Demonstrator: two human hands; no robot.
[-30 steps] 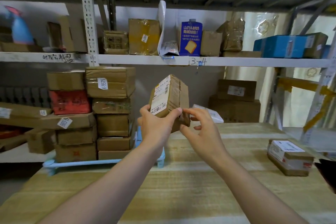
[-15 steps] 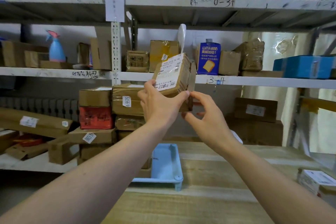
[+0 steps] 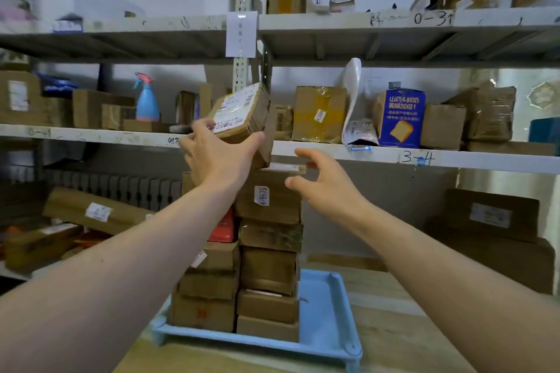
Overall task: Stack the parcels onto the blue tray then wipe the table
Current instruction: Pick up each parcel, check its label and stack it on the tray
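Shelving (image 3: 91,133): pale metal boards at the back, loaded with cardboard boxes; a blue spray bottle (image 3: 146,100) with a pink trigger stands on the middle board.
Left stack (image 3: 209,285): rectangular brown cartons with one red carton among them, standing on the tray and partly hidden by the left forearm.
Left hand (image 3: 219,157): raised, fingers and thumb curled round the lower edges of the held parcel.
Held parcel (image 3: 242,115): small flat cardboard box, tilted, white printed label uppermost, just above the right stack; contact cannot be told.
Right stack (image 3: 269,251): taped brown cartons in a column; the top one bears a white sticker.
Right hand (image 3: 325,185): fingers spread and loosely bent, holding nothing, just beside the top of the right stack.
Blue tray (image 3: 327,321): smooth plastic, raised rim, rounded corners, resting on the bench (image 3: 394,342) of pale wood grain.
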